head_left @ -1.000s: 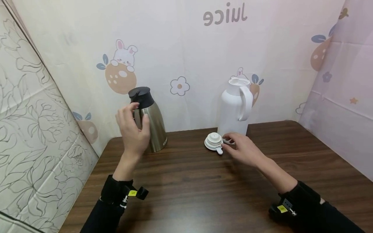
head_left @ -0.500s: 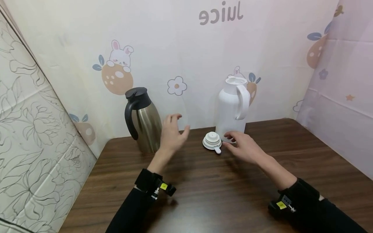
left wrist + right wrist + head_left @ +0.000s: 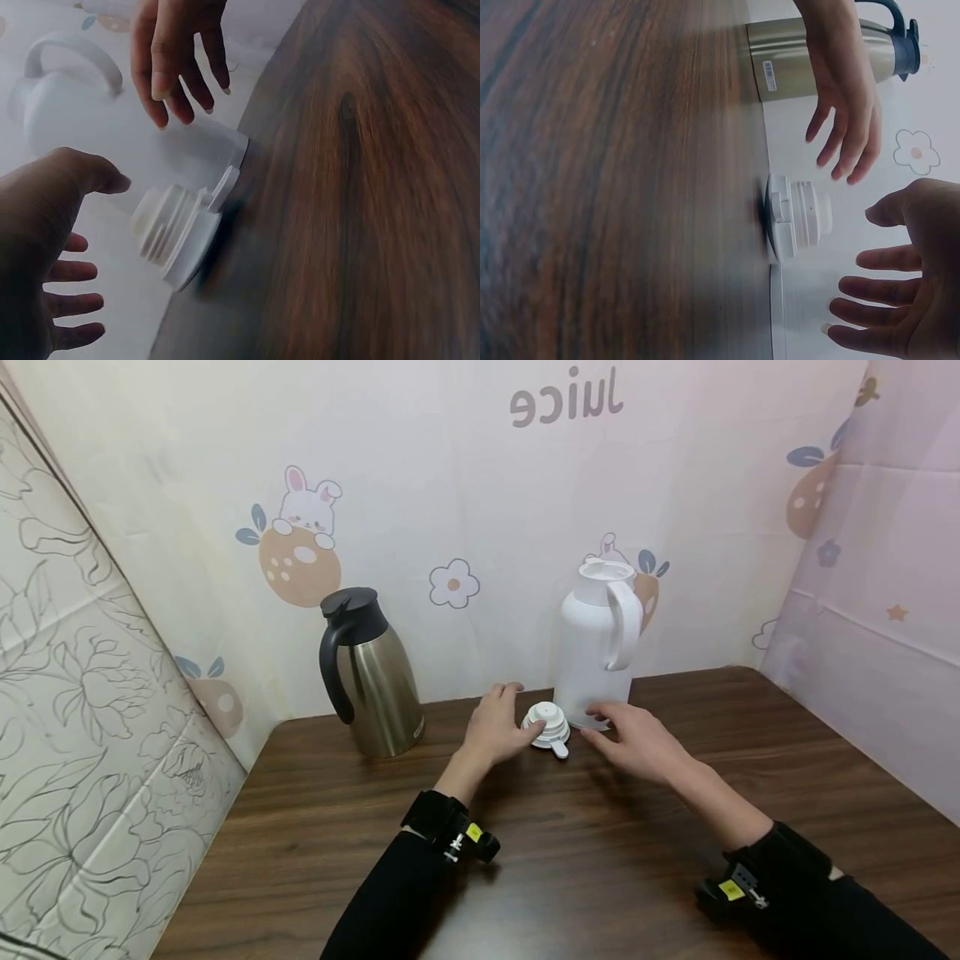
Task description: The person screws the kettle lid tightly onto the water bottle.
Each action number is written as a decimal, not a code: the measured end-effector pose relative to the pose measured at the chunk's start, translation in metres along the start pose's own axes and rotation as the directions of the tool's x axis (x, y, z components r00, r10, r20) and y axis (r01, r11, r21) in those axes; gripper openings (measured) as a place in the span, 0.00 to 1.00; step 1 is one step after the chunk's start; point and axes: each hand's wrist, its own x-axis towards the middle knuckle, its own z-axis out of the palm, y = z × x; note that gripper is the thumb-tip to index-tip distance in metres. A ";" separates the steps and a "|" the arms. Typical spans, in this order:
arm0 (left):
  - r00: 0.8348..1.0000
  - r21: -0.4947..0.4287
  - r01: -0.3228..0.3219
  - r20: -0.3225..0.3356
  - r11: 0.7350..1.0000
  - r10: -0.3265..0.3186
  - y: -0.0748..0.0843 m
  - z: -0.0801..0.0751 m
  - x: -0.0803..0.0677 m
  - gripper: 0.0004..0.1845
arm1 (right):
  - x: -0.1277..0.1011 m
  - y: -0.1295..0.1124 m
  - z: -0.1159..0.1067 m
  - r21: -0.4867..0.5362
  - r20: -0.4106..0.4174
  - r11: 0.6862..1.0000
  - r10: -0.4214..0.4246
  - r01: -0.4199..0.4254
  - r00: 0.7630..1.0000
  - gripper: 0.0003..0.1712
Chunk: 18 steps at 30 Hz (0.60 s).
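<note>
Both hands flank the white ribbed plastic stopper lid (image 3: 547,724) near the table's (image 3: 570,852) back edge.
Left hand (image 3: 498,724) and right hand (image 3: 636,742) hover spread-fingered, holding nothing; white plastic jug (image 3: 596,647) behind.

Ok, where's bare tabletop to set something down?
Free: the dark wooden table between the forearms, its right side, and in front of the steel jug with black lid. Crowded: the white ribbed stopper between left hand and right hand, before the white plastic jug.

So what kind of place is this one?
Likely a staged tabletop recording booth: printed cartoon cloth backdrop reading "Juice" mirrored, a wooden table, and only a steel flask, white jug and its stopper.
</note>
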 end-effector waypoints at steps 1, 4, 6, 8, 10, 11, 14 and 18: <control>1.000 -0.006 0.001 0.015 1.000 -0.001 0.002 0.003 0.002 0.39 | -0.001 0.001 0.000 0.000 0.002 1.000 0.001 -0.001 1.000 0.23; 0.999 -0.033 0.007 0.053 0.999 -0.005 0.009 0.013 0.007 0.41 | -0.002 0.003 -0.001 0.000 0.010 1.000 0.010 -0.010 1.000 0.23; 0.997 -0.052 0.009 0.077 0.999 -0.005 0.014 0.020 0.010 0.41 | -0.003 0.004 -0.001 0.005 0.018 1.000 0.013 -0.013 1.000 0.23; 0.995 -0.069 0.012 0.097 0.998 -0.006 0.018 0.027 0.012 0.42 | -0.003 0.005 -0.001 0.012 0.023 1.000 0.010 -0.011 1.000 0.23; 0.994 -0.095 0.017 0.112 0.995 -0.006 0.021 0.032 0.014 0.42 | -0.003 0.006 -0.002 0.016 0.025 1.000 0.009 -0.009 1.000 0.24; 0.993 -0.096 0.016 0.118 0.995 -0.005 0.023 0.034 0.014 0.41 | -0.003 0.006 -0.002 0.017 0.027 1.000 0.008 -0.009 1.000 0.24; 0.992 -0.094 0.020 0.127 0.995 -0.008 0.027 0.039 0.015 0.38 | -0.003 0.007 -0.002 0.022 0.027 1.000 0.009 -0.010 1.000 0.24; 0.991 -0.058 0.015 0.132 0.998 -0.008 0.029 0.041 0.014 0.30 | -0.002 0.008 -0.003 0.026 0.029 1.000 0.011 -0.012 1.000 0.23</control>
